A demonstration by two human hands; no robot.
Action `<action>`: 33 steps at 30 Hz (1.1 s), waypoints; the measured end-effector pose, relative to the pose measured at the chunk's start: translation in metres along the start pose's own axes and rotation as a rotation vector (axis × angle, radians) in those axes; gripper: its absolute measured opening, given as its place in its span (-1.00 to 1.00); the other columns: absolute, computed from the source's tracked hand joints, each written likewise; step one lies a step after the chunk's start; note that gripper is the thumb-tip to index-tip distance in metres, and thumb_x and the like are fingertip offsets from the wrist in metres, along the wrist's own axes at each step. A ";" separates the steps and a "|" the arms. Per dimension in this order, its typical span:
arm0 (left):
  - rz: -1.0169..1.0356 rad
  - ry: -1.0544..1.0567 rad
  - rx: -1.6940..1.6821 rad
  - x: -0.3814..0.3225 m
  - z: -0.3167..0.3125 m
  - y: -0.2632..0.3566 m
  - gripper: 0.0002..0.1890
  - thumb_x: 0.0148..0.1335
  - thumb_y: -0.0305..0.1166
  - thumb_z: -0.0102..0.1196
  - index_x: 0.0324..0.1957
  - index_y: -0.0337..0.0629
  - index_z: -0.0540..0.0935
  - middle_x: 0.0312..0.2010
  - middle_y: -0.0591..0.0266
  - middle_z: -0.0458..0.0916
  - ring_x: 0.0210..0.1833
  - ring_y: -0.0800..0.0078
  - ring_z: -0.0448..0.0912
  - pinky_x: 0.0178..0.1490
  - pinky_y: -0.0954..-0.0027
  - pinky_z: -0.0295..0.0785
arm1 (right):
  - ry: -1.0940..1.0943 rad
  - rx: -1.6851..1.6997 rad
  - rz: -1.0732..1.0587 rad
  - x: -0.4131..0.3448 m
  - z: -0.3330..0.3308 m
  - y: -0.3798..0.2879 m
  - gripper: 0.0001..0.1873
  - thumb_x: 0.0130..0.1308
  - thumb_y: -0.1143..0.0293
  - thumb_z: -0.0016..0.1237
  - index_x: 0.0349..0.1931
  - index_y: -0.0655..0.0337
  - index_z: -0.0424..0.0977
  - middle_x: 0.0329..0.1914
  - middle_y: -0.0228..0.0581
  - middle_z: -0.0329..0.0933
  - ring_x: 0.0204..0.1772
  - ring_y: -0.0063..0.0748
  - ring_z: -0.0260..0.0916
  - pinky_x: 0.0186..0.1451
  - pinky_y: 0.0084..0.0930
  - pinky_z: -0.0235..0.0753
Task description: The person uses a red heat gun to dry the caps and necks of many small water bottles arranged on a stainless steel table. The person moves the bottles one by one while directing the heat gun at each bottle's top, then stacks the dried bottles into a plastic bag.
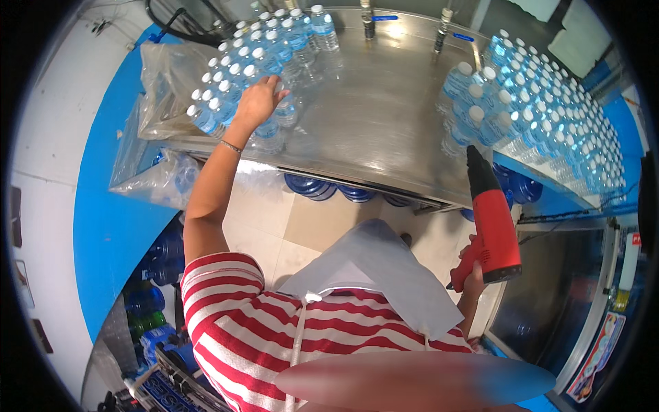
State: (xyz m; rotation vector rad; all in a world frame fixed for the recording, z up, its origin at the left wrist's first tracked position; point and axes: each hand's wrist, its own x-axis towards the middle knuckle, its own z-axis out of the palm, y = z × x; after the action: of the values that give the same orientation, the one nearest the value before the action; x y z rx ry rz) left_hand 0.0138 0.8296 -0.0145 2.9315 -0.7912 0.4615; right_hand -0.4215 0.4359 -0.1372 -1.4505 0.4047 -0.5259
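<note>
My left hand [259, 100] reaches over the group of capped plastic water bottles [280, 46] at the left of the steel counter [370, 113]. Its fingers are at a bottle near the group's front right; whether they grip it is hidden. In my right hand [474, 273] is a red heat gun [495, 226] with a black nozzle, held by its handle. The nozzle points up at a smaller cluster of water bottles [476, 114] on the counter's right side. These bottles have white caps and blue labels.
Many more capped bottles [561, 118] stand packed on a ledge at the right. Clear plastic bags [175, 92] lie at the counter's left end. Large blue water jugs [311, 186] stand beneath the counter. Two taps with blue levers [385, 18] rise at its back edge.
</note>
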 end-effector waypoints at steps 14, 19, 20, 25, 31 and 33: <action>0.334 -0.116 -0.230 0.079 0.019 0.219 -0.53 0.23 0.06 -0.01 -0.19 -0.22 0.47 -0.38 -0.08 0.59 -0.30 -0.07 0.56 -0.29 0.06 0.44 | -0.218 0.119 0.002 0.045 0.018 0.026 -0.31 0.16 0.00 0.09 0.12 0.38 0.29 -0.06 -0.06 0.48 -0.28 -0.38 0.46 -0.25 -0.44 0.48; 0.498 -0.085 -0.225 0.078 0.016 0.232 -0.58 0.30 -0.04 -0.06 -0.02 -0.18 0.43 -0.22 -0.03 0.54 -0.13 0.00 0.51 -0.15 0.10 0.41 | -0.208 0.052 0.087 0.051 0.011 0.022 -0.49 0.13 0.37 0.06 0.11 0.31 0.32 -0.04 -0.11 0.49 -0.11 -0.28 0.48 -0.03 -0.33 0.46; 0.515 -0.080 -0.221 0.077 0.015 0.231 -0.58 0.31 -0.07 -0.07 0.03 -0.17 0.42 -0.18 -0.01 0.53 -0.09 0.02 0.50 -0.11 0.11 0.41 | -0.217 0.094 0.142 0.051 0.007 0.026 -0.50 0.11 0.54 0.05 0.12 0.28 0.33 -0.02 -0.14 0.49 -0.02 -0.23 0.49 0.08 -0.27 0.44; 0.753 0.001 -0.408 0.086 0.009 0.228 -0.58 0.24 -0.34 0.04 0.15 -0.08 0.42 -0.14 0.06 0.49 -0.02 0.12 0.44 -0.02 0.16 0.39 | -0.161 -0.067 0.013 0.058 -0.002 0.048 -0.49 0.10 0.52 0.09 0.12 0.25 0.34 0.04 -0.14 0.48 0.11 -0.14 0.42 0.18 -0.25 0.36; 0.714 -0.255 -0.413 0.110 0.002 0.238 -0.73 0.16 -0.34 0.16 -0.10 -0.19 0.61 -0.20 0.04 0.56 -0.20 0.11 0.55 -0.13 0.21 0.47 | -0.177 -0.041 0.107 0.062 -0.003 0.043 -0.46 0.06 0.47 0.14 0.12 0.21 0.36 0.11 -0.15 0.44 0.19 -0.16 0.36 0.25 -0.26 0.29; 0.574 -0.250 -0.321 0.113 0.004 0.249 -0.71 0.14 -0.21 0.18 -0.22 -0.22 0.65 -0.31 0.03 0.60 -0.30 0.09 0.59 -0.19 0.20 0.50 | -0.212 -0.092 0.076 0.063 -0.002 0.041 -0.46 0.07 0.44 0.13 0.12 0.19 0.37 0.13 -0.16 0.44 0.22 -0.15 0.33 0.27 -0.25 0.27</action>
State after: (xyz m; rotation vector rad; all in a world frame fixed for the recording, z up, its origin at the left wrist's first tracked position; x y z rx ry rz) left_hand -0.0170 0.5592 0.0139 2.4583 -1.5811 -0.0189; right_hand -0.3674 0.4002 -0.1748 -1.5552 0.3172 -0.2916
